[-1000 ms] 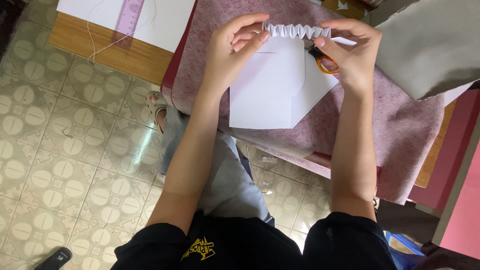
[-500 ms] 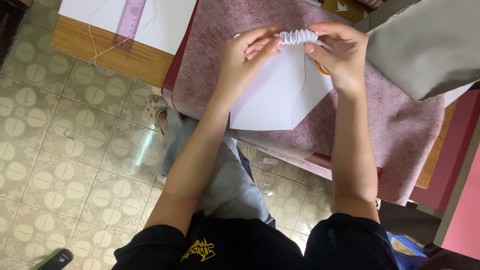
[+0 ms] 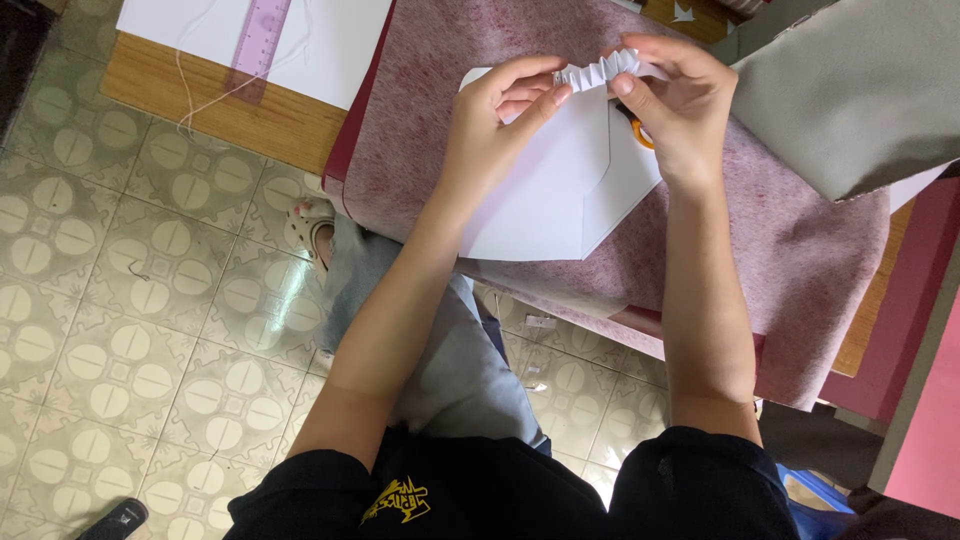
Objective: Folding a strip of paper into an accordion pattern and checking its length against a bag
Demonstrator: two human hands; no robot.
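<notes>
Fingers point(image 3: 540, 95) of both hands pinch the pleated paper strip point(image 3: 598, 70) between them — ends gripped (above white sheets point(image 3: 545, 190)).

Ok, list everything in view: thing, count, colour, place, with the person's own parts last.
pleated paper strip: 1, white, pinched at both ends between the two hands
paper sheets: 2 overlapping, white, on the felt under the hands
scissors: 1, orange handle, mostly hidden under the right hand
felt mat: 1, mottled pink, over the table
ruler: 1, purple, top left on a white sheet
string: 1, white, top left
grey board: 1, top right
tiled floor: patterned, left
left hand: 1
right hand: 1
</notes>
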